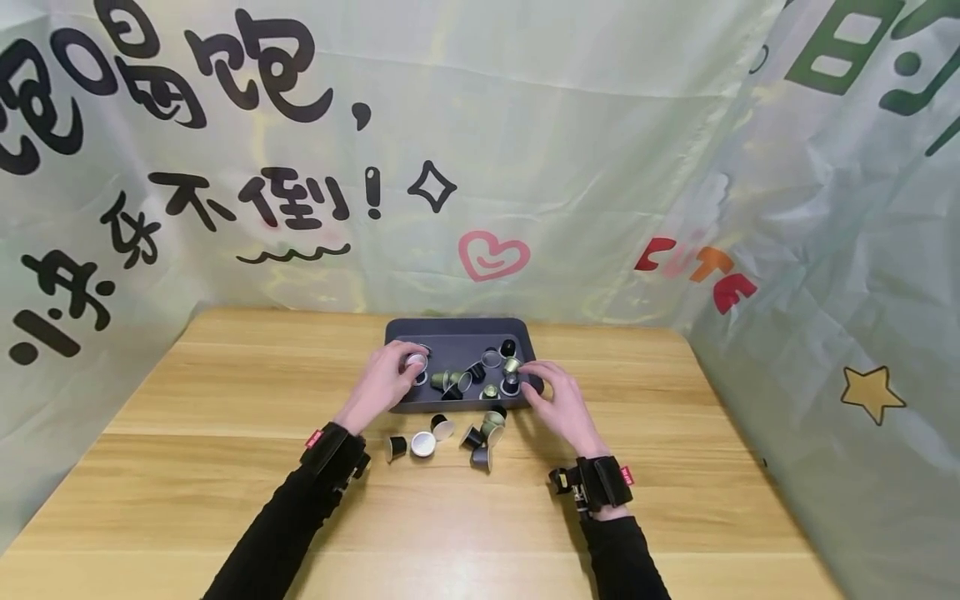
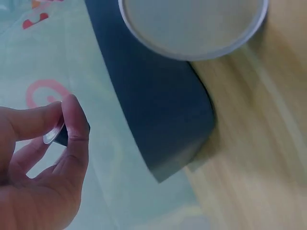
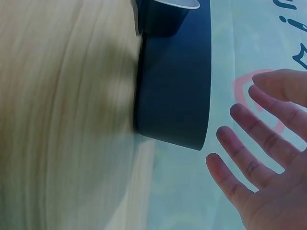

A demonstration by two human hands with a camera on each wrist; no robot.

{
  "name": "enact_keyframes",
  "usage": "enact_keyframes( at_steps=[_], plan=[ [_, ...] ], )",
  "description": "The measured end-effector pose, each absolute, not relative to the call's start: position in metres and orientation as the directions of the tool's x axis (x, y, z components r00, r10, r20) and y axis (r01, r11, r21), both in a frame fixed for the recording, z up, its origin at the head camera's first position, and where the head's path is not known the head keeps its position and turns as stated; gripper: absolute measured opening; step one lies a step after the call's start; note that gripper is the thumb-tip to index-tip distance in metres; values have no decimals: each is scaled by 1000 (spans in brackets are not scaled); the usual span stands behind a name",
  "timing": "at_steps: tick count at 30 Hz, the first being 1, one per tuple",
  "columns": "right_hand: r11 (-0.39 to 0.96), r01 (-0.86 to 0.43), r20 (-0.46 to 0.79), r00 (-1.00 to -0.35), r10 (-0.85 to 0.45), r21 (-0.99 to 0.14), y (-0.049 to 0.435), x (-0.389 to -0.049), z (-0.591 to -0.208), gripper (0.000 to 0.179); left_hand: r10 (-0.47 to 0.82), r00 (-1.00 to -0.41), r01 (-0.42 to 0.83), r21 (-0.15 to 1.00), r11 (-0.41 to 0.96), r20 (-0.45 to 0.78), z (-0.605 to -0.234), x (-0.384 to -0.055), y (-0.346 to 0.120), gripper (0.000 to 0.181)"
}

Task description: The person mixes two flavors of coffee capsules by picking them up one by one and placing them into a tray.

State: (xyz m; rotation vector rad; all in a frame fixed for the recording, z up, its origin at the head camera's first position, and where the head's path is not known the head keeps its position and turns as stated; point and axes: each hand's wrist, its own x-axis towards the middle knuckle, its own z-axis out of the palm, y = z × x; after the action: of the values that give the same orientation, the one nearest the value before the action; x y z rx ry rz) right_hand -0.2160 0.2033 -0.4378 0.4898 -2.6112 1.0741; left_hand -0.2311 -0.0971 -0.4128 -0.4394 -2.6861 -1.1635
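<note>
At the left part of a dark grey tray [image 1: 457, 327], my left hand [image 1: 382, 379] pinches a coffee capsule [image 2: 60, 138] between thumb and fingertips. The capsule has a dark body and a silvery rim. My right hand [image 1: 561, 402] hangs over the tray's right edge, fingers spread and fairly straight, with nothing seen between them in the right wrist view. Its fingertips are close to a light green capsule [image 1: 512, 365] in the tray. Several other capsules lie there, including an olive one [image 1: 439, 380] and a black one [image 1: 507, 347].
On the wooden table [image 1: 262, 492], just in front of the tray, lie several more capsules, among them a white-lidded one [image 1: 423, 444], a black one [image 1: 396, 448] and a grey one [image 1: 481, 458]. A printed fabric sheet [image 1: 600, 167] hangs behind and beside the table.
</note>
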Motion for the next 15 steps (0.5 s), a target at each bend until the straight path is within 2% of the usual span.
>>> enact_keyframes(
  at_steps=[10, 15],
  plan=[
    [666, -396, 362, -911, -198, -632, 204, -214, -436, 33, 280, -941, 333, 648, 685, 187, -411, -261, -78, 27],
    [660, -396, 358, -912, -200, -638, 204, -214, -435, 33, 293, -951, 279, 689, 669, 100, -410, -269, -72, 42]
  ],
)
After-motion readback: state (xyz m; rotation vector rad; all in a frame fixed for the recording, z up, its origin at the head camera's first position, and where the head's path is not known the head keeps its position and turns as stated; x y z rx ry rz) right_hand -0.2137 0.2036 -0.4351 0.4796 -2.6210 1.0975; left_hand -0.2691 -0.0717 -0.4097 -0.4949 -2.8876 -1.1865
